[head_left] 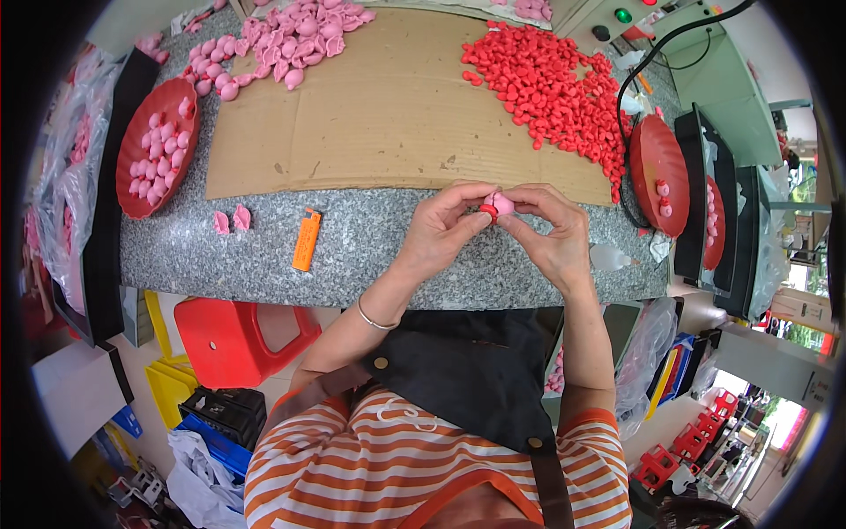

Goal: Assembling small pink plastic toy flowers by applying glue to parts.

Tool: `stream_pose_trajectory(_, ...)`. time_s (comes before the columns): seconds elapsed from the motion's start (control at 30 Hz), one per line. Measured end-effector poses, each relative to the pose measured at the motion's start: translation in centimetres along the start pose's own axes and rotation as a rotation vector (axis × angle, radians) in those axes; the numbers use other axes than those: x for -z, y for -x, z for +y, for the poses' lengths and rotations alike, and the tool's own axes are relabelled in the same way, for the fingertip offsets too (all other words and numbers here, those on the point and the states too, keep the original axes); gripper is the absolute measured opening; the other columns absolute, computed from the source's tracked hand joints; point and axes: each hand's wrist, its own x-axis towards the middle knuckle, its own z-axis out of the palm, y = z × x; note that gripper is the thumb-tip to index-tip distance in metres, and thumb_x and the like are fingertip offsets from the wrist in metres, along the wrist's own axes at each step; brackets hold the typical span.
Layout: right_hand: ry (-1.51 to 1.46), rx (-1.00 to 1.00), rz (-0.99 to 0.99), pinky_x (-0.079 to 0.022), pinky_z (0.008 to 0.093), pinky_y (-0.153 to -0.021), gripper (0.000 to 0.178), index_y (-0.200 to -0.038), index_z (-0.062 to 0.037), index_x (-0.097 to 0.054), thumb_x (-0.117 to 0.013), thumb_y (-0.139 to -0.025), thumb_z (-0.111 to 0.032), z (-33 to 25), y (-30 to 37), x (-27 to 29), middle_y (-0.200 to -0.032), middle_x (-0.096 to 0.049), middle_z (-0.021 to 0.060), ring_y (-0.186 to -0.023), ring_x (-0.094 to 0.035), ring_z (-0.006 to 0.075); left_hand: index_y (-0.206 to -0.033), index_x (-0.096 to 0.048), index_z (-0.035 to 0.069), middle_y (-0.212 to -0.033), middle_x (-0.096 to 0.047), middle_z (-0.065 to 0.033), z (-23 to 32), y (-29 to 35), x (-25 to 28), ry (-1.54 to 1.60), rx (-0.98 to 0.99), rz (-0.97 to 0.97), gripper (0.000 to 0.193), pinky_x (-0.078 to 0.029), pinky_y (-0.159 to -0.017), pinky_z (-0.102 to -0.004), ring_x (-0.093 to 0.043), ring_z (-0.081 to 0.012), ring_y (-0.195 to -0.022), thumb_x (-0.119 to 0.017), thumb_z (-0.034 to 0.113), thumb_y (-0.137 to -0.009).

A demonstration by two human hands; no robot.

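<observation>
Above the front part of the grey speckled table, my two hands are brought together. Thumb and fingers of my left hand [439, 231] pinch a small red piece [489, 212]. My right hand [553, 231] grips a small round pink part [504, 204] with its fingertips. The red piece and the pink part touch each other; fingertips hide some of both. To the left lie an orange utility knife [306, 240] and two pink scraps [241, 218]. A small translucent squeeze bottle [610, 257] lies beside my right wrist.
A cardboard sheet [370, 115] covers the table's middle, with a pink pile [295, 35] and a red pile [546, 84] on it. Red scalloped trays stand left [128, 198] and right [648, 181], holding pink-and-red pieces. A black cable [621, 97] hangs at right; a red stool [207, 339] stands below.
</observation>
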Motion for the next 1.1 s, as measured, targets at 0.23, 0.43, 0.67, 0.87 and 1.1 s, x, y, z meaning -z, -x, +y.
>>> stream_pose_trajectory(0.23,-0.016,-0.017,-0.015,-0.052,0.0256,-0.077,0.026,-0.094,0.0004,-0.065,-0.070,-0.069,0.005,0.30,0.17,0.10,-0.093,-0.063,0.0084,-0.086,-0.062,0.0146,-0.114,-0.053,-0.001,-0.110,-0.051,-0.0063,0.22,-0.01,-0.15,-0.037,-0.037,-0.017,0.030,-0.046,-0.086,-0.0247,-0.052,-0.0136,-0.103,-0.053,-0.007,-0.084)
stream_pose_trajectory(0.43,0.014,0.017,-0.015,-0.052,0.0257,-0.077,0.025,-0.094,0.0009,-0.065,-0.070,-0.069,0.005,0.30,0.25,0.13,-0.093,-0.062,0.0086,-0.086,-0.063,0.0152,-0.114,-0.054,-0.001,-0.110,-0.050,-0.0070,0.04,-0.03,-0.10,-0.051,-0.050,-0.013,0.030,-0.046,-0.086,-0.0243,-0.052,-0.0141,-0.103,-0.053,-0.008,-0.084)
stream_pose_trajectory(0.67,0.020,0.029,-0.016,-0.052,0.0257,-0.076,0.025,-0.093,0.0010,-0.065,-0.070,-0.069,0.005,0.63,0.35,0.18,-0.092,-0.063,0.0087,-0.085,-0.063,0.0153,-0.114,-0.056,-0.001,-0.110,-0.051,-0.0082,-0.15,0.00,0.01,-0.122,-0.087,-0.028,0.031,-0.049,-0.082,-0.0226,-0.053,-0.0140,-0.101,-0.054,-0.008,-0.084)
stream_pose_trajectory(0.87,0.019,0.042,-0.017,-0.052,0.0260,-0.075,0.023,-0.092,0.0010,-0.065,-0.070,-0.069,0.004,0.56,0.48,0.26,-0.092,-0.063,0.0092,-0.085,-0.063,0.0156,-0.114,-0.056,-0.001,-0.110,-0.052,-0.0081,-0.04,0.00,-0.05,-0.165,-0.087,-0.035,0.031,-0.049,-0.080,-0.0220,-0.054,-0.0136,-0.100,-0.054,-0.007,-0.084)
stream_pose_trajectory(1.1,0.053,0.037,-0.012,-0.051,0.0252,-0.070,0.022,-0.093,-0.0014,-0.066,-0.069,-0.071,0.003,0.30,0.64,0.15,-0.091,-0.064,0.0092,-0.084,-0.062,0.0161,-0.115,-0.056,0.000,-0.108,-0.053,-0.0062,-0.17,0.14,0.06,-0.111,-0.048,-0.021,0.031,-0.045,-0.082,-0.0239,-0.053,-0.0129,-0.099,-0.054,-0.005,-0.085)
